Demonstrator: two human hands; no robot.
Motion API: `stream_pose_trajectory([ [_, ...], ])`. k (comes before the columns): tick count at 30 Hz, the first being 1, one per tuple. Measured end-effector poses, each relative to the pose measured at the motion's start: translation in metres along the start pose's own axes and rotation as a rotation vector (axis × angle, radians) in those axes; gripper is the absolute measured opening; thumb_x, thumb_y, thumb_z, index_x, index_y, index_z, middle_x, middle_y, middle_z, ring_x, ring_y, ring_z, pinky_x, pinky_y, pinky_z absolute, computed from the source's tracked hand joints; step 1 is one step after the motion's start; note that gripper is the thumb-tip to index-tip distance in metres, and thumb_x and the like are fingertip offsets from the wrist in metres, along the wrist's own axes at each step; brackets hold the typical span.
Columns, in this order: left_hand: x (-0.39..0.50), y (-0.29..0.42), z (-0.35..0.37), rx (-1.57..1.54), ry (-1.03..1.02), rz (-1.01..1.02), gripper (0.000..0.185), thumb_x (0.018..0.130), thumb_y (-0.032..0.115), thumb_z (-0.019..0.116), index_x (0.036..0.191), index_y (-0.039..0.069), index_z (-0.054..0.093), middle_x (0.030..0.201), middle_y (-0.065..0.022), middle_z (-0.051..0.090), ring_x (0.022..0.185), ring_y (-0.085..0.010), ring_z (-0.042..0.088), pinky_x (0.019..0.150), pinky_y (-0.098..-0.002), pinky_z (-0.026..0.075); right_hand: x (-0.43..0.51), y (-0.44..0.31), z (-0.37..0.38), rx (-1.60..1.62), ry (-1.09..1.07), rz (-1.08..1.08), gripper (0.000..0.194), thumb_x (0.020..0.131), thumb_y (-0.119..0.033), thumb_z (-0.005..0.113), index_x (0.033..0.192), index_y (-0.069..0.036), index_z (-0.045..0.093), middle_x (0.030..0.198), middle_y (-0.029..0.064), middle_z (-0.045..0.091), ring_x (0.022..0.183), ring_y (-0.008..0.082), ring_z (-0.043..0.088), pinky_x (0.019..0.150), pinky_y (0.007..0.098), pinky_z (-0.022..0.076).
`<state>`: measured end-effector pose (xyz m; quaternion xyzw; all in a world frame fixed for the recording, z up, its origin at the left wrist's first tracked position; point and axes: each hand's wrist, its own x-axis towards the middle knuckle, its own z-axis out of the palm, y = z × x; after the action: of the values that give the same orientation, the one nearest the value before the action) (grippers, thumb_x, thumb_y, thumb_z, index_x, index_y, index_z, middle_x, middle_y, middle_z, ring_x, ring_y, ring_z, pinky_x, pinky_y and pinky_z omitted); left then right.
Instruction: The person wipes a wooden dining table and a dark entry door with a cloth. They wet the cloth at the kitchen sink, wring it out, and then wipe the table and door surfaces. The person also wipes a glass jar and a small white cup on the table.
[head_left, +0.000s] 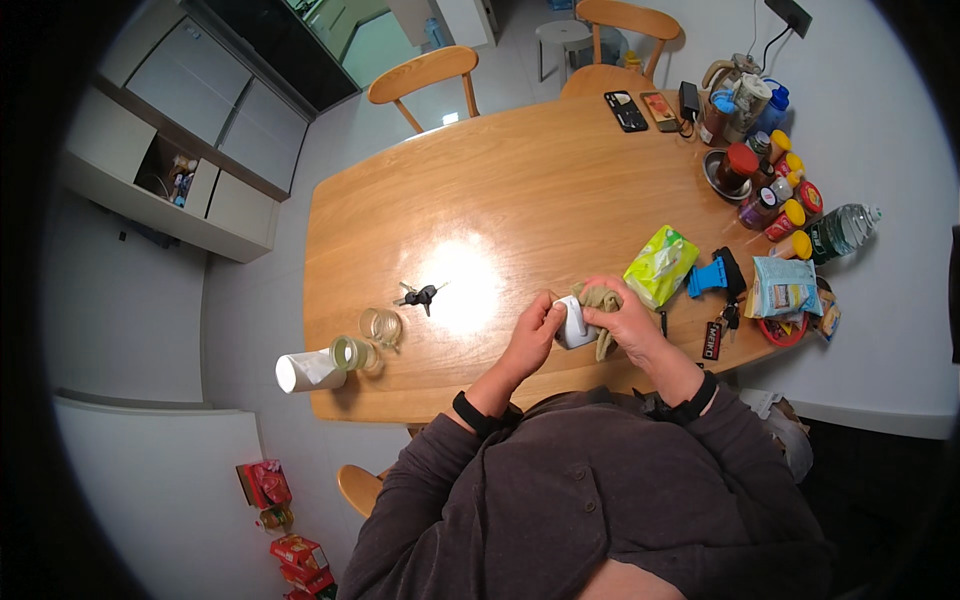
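Observation:
Near the front edge of the wooden table (480, 180), my left hand (536, 330) grips the left side of a small white plastic object (575, 324), whose exact kind I cannot tell. My right hand (624, 321) holds a bunched olive-green cloth (604, 301) against the object's right side, with the thumb near the white surface. Part of the cloth hangs below the fingers. A green tissue packet (661, 265) lies just beyond my right hand. Farther left on the tabletop rests a bunch of keys (421, 296).
Two glass mugs (381, 327) and a white tissue roll (311, 371) occupy the left end. At right are a blue-and-black device (709, 277), a key fob (712, 340), snack bags (784, 288), jars (736, 166) and a water bottle (844, 231). Two phones (625, 112) lie at the far side.

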<state>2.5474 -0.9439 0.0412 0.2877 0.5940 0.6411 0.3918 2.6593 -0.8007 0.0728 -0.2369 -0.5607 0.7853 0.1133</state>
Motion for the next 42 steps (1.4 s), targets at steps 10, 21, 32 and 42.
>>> stream_pose_trajectory([
  [10, 0.0, 0.005, -0.007, -0.19, 0.03, -0.114, 0.02, 0.102, 0.023, 0.046, 0.085, 0.011, 0.047, 0.074, 0.0056, 0.044, 0.068, -0.0049, 0.041, 0.061, -0.0215, 0.036, -0.003, -0.006, 0.007, 0.025, -0.039, 0.024, 0.032, 0.074, -0.003, 0.076, 0.102, -0.005, 0.06, 0.115, 0.0046, 0.044, 0.11, 0.0178, 0.049, 0.095, 0.0285, 0.0396],
  [21, -0.003, 0.02, -0.003, -0.062, 0.01, -0.054, 0.022, 0.102, 0.025, 0.044, 0.086, 0.011, 0.046, 0.075, 0.0056, 0.042, 0.068, -0.0045, 0.038, 0.06, -0.0206, 0.034, -0.005, -0.01, 0.009, 0.033, -0.029, 0.033, 0.03, 0.075, -0.007, 0.078, 0.099, -0.008, 0.059, 0.109, 0.0017, 0.05, 0.101, 0.0139, 0.052, 0.088, 0.0272, 0.0433],
  [32, -0.003, 0.004, -0.006, -0.067, 0.006, -0.086, 0.021, 0.102, 0.024, 0.045, 0.086, 0.011, 0.047, 0.074, 0.0058, 0.043, 0.068, -0.0044, 0.039, 0.059, -0.021, 0.034, -0.001, 0.003, 0.005, 0.095, -0.028, 0.166, 0.041, 0.078, -0.009, 0.078, 0.111, -0.004, 0.056, 0.112, 0.003, 0.05, 0.101, 0.013, 0.053, 0.087, 0.0264, 0.0442],
  [42, 0.009, -0.014, -0.001, 0.127, 0.243, -0.074, 0.014, 0.1, 0.015, 0.046, 0.09, 0.007, 0.05, 0.081, 0.0016, 0.051, 0.076, -0.0071, 0.047, 0.067, -0.0248, 0.043, -0.015, 0.01, 0.035, -0.812, -0.029, -0.504, 0.052, 0.095, -0.039, 0.055, 0.139, -0.011, 0.044, 0.132, 0.0257, 0.041, 0.131, 0.0395, 0.037, 0.104, 0.0433, 0.0367],
])
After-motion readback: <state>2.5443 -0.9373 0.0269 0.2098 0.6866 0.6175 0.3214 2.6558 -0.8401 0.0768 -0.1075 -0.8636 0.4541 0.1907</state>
